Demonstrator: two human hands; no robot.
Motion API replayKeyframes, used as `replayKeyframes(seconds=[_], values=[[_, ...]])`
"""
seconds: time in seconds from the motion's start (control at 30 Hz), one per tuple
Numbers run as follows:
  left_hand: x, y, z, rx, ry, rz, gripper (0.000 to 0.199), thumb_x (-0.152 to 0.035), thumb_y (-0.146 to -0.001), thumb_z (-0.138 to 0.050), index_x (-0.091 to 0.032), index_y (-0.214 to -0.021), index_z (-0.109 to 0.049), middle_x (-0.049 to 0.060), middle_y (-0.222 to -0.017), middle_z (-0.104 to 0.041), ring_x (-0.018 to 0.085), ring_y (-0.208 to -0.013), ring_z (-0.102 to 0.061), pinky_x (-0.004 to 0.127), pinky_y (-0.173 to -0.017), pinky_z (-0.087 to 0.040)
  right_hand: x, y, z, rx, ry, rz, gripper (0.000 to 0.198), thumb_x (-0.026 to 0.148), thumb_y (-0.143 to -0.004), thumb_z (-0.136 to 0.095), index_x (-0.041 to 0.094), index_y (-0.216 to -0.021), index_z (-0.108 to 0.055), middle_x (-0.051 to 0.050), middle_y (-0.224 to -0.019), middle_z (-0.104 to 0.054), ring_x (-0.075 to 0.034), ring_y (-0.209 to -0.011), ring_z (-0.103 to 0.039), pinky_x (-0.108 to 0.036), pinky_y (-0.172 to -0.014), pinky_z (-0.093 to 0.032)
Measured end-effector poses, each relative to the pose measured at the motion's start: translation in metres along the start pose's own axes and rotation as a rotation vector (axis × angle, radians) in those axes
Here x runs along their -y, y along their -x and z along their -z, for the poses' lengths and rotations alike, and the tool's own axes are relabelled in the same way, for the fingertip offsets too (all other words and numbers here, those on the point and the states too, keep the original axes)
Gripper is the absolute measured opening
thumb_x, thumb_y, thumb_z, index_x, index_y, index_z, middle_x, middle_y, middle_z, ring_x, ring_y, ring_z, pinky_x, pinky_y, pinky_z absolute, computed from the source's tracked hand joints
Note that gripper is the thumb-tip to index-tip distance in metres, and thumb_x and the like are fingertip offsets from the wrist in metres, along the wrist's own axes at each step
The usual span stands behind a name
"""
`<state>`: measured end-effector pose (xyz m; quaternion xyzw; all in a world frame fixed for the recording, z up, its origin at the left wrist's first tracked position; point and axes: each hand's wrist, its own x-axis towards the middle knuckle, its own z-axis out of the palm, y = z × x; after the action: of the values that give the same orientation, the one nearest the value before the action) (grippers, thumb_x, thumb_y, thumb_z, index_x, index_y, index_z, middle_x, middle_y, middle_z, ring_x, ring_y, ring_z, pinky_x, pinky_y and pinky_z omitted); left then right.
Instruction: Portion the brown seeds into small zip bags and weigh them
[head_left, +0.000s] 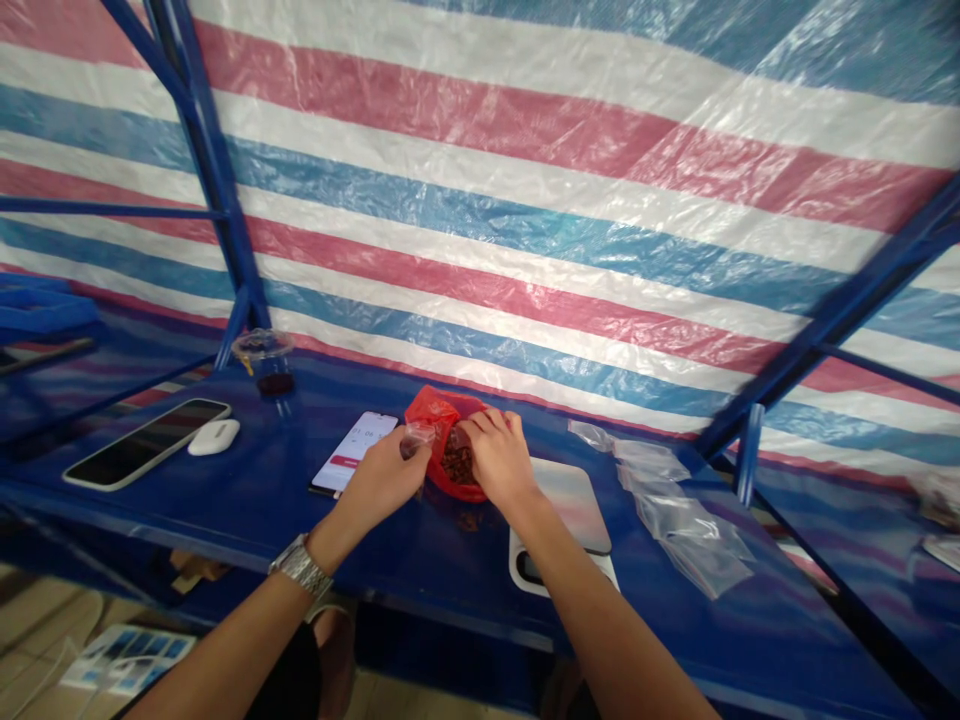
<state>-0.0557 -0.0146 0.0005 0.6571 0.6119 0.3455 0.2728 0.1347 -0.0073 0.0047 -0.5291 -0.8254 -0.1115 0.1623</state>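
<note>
A red plastic bag (433, 404) stands with its mouth spread on the blue table, and small dark brown pieces (457, 458) lie inside it. At its left side, my left hand (390, 468) is closed in a pinch on a small clear plastic bag (418, 437). My right hand (499, 452) reaches over the right rim, fingers curled down into the red bag. Its fingertips are hidden among the brown pieces, so what they grip does not show. A white digital scale (570, 505) with a shiny plate lies under my right forearm.
Several flat clear bags (686, 515) lie in a row at right. A lit phone (355, 452) is left of my left hand. Farther left are a dark phone (146, 443), a white earbud case (214, 437) and a clear cup (271, 365) with dark liquid. Blue frame posts (229, 215) flank the table.
</note>
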Motion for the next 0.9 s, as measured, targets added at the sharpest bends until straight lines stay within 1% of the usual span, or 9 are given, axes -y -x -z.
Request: replayKeyframes(seconds=[0.13, 0.27, 0.37, 0.47, 0.57, 0.67, 0.77, 0.83, 0.9], values=[[0.002, -0.001, 0.0, 0.011, 0.024, -0.002, 0.022, -0.039, -0.09, -0.056, -0.022, -0.094, -0.069, 0.007, -0.094, -0.08, 0.028, -0.093, -0.075, 0.036, -0.082, -0.052, -0.004, 0.001, -0.001, 0.012, -0.058, 0.004, 0.045, 0.001, -0.086, -0.059, 0.02, -0.125, -0.07, -0.01, -0.12, -0.074, -0.029, -0.122, -0.055, -0.046, -0.104, -0.032], [0.003, -0.002, 0.0, 0.017, 0.056, -0.006, 0.024, -0.041, -0.09, -0.056, -0.022, -0.095, -0.069, 0.007, -0.097, -0.081, 0.029, -0.095, -0.075, 0.036, -0.082, -0.052, -0.006, 0.002, 0.001, 0.002, -0.02, 0.031, 0.044, 0.001, -0.083, -0.061, 0.02, -0.121, -0.071, -0.011, -0.121, -0.073, -0.031, -0.124, -0.053, -0.047, -0.106, -0.031], [0.004, -0.003, -0.001, 0.026, 0.081, -0.002, 0.024, -0.04, -0.088, -0.057, -0.021, -0.096, -0.07, 0.008, -0.098, -0.081, 0.03, -0.095, -0.075, 0.038, -0.084, -0.053, -0.004, 0.003, -0.001, 0.001, -0.026, 0.032, 0.04, 0.003, -0.085, -0.06, 0.02, -0.12, -0.071, -0.011, -0.119, -0.074, -0.03, -0.123, -0.053, -0.047, -0.106, -0.031], [0.003, -0.004, -0.002, 0.044, 0.121, 0.005, 0.024, -0.039, -0.087, -0.058, -0.019, -0.095, -0.07, 0.009, -0.095, -0.081, 0.03, -0.091, -0.076, 0.039, -0.083, -0.054, -0.002, 0.003, -0.005, 0.003, -0.104, 0.037, 0.036, 0.004, -0.089, -0.058, 0.022, -0.117, -0.072, -0.008, -0.117, -0.075, -0.028, -0.12, -0.055, -0.045, -0.104, -0.032], [0.001, -0.004, -0.002, 0.062, 0.174, -0.002, 0.024, -0.037, -0.087, -0.055, -0.018, -0.091, -0.07, 0.006, -0.088, -0.08, 0.027, -0.084, -0.075, 0.037, -0.077, -0.055, -0.001, 0.005, -0.007, 0.006, -0.206, -0.002, 0.031, 0.007, -0.091, -0.059, 0.024, -0.112, -0.073, -0.005, -0.115, -0.077, -0.026, -0.117, -0.057, -0.045, -0.102, -0.032], [-0.001, -0.005, -0.001, 0.071, 0.22, -0.017, 0.025, -0.039, -0.089, -0.052, -0.019, -0.087, -0.068, 0.004, -0.081, -0.078, 0.025, -0.077, -0.073, 0.035, -0.072, -0.055, -0.005, 0.009, -0.005, 0.016, -0.287, -0.087, 0.024, 0.013, -0.094, -0.061, 0.027, -0.109, -0.074, -0.003, -0.114, -0.079, -0.026, -0.116, -0.058, -0.045, -0.1, -0.032], [-0.001, -0.006, 0.0, 0.057, 0.237, -0.01, 0.027, -0.043, -0.088, -0.055, -0.019, -0.088, -0.067, 0.005, -0.082, -0.078, 0.024, -0.077, -0.073, 0.035, -0.071, -0.055, -0.008, 0.014, -0.001, 0.011, -0.221, -0.12, 0.028, 0.01, -0.09, -0.062, 0.025, -0.111, -0.074, -0.005, -0.115, -0.078, -0.027, -0.118, -0.058, -0.046, -0.102, -0.032], [-0.001, -0.006, -0.001, 0.06, 0.239, 0.003, 0.027, -0.044, -0.086, -0.058, -0.019, -0.09, -0.068, 0.005, -0.082, -0.078, 0.025, -0.078, -0.074, 0.035, -0.07, -0.055, -0.008, 0.016, 0.001, 0.005, -0.121, -0.095, 0.034, 0.005, -0.083, -0.064, 0.022, -0.112, -0.073, -0.009, -0.116, -0.077, -0.029, -0.121, -0.056, -0.047, -0.104, -0.031], [-0.001, -0.005, -0.003, 0.076, 0.242, 0.012, 0.026, -0.043, -0.084, -0.06, -0.02, -0.09, -0.07, 0.006, -0.082, -0.079, 0.026, -0.078, -0.075, 0.034, -0.069, -0.055, -0.006, 0.016, 0.001, 0.015, -0.073, -0.061, 0.037, 0.004, -0.078, -0.065, 0.02, -0.11, -0.073, -0.01, -0.114, -0.076, -0.029, -0.121, -0.055, -0.046, -0.105, -0.031]])
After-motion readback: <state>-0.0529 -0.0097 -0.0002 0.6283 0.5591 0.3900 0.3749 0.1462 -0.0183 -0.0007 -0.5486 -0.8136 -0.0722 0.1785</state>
